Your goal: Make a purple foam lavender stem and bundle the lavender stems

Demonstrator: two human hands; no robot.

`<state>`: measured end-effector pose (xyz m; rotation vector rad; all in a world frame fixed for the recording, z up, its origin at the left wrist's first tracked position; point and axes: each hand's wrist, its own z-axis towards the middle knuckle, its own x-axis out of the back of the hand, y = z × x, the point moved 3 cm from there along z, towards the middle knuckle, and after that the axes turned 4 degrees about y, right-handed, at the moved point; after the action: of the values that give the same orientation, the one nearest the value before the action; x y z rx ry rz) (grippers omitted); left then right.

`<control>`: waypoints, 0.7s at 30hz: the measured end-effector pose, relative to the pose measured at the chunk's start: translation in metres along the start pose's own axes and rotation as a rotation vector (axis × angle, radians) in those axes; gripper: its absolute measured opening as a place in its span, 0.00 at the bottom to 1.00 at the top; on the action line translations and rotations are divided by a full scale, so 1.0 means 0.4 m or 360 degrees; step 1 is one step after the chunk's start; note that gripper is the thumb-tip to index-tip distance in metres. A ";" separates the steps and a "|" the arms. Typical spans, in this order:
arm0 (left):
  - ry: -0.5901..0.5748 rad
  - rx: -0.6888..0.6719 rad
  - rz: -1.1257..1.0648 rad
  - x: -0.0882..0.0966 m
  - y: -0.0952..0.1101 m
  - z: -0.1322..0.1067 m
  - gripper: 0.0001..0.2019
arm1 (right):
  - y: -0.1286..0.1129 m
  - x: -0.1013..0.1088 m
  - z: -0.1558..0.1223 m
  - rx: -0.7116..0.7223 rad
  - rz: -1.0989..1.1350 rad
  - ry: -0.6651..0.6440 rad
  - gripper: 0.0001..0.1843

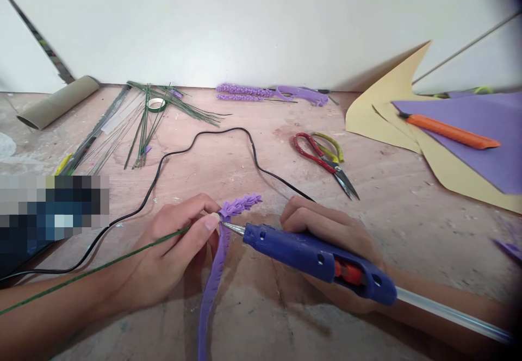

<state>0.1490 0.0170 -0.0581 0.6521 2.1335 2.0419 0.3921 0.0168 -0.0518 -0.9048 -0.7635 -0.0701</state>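
My left hand [171, 252] pinches a green wire stem [93, 268] together with a fringed purple foam strip [218, 257]. The strip is partly wound at the stem's tip into a purple spike [242, 204], and its loose end trails toward me. My right hand [326, 230] grips a blue glue gun [318, 257]. The gun's metal nozzle [232, 227] touches the strip right beside my left thumb. A clear glue stick [448, 312] sticks out of the gun's back.
The gun's black cord [171, 157] loops across the wooden table. Red and green snips [326, 160] lie at mid-right. Yellow and purple foam sheets [448, 132] with an orange cutter [448, 131] sit far right. Green wires, a tape roll [156, 104], finished purple sprigs [244, 92] and a cardboard tube [57, 101] line the back.
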 end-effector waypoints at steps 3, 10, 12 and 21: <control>-0.0016 0.0019 -0.0032 -0.001 -0.001 0.000 0.17 | 0.002 0.001 -0.002 0.0005 -0.0006 -0.0010 0.05; -0.0005 0.0052 -0.0023 -0.003 -0.003 0.000 0.17 | 0.003 0.003 -0.004 0.0020 -0.0001 -0.0015 0.04; -0.0003 0.0039 -0.0017 -0.002 -0.002 0.000 0.17 | 0.005 0.002 -0.003 0.0027 0.0003 -0.0024 0.04; -0.0007 0.0030 -0.0061 -0.003 -0.007 0.000 0.17 | 0.010 -0.004 -0.004 0.0033 -0.0035 -0.0011 0.06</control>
<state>0.1496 0.0166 -0.0611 0.6121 2.1484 2.0016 0.3933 0.0177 -0.0559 -0.8775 -0.7792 -0.0787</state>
